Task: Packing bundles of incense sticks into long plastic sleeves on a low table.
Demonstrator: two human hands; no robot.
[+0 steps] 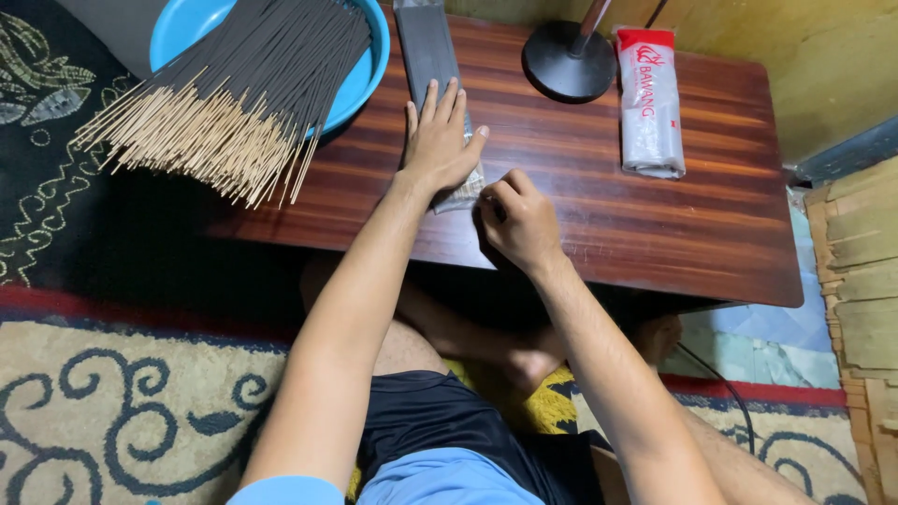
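- Crossed bare legs in dark shorts sit nearest the camera, on a patterned beige-and-black rug [122,411], with both forearms reaching far toward the low dark-red striped wooden counter [655,224].
- On the counter's far left corner, a round blue plastic basin [187,23] carries a big fanned bundle of dark incense sticks with pale bamboo ends [234,103]; the pale ends stick out past the counter's left edge.
- Running near-to-far down the counter lies a long narrow clear plastic packet filled with dark sticks [426,47]. Its long axis points away from the person, and its near end sits close to the counter's near edge.
- Left hand [438,140] lies flat on top of that packet's near half, fingers spread wide and pressing it down.
- Right hand [517,220] is curled tight just right of the packet's near end, fingers pinched on something small and dark at the packet's mouth; what exactly they pinch I cannot tell.
- Of the two, the right hand is closer to the open near end, while the left covers the body.
- Farther right lie a black round lamp base [569,64] and a white sealed plastic pouch with a red top [650,108], well apart from both hands.
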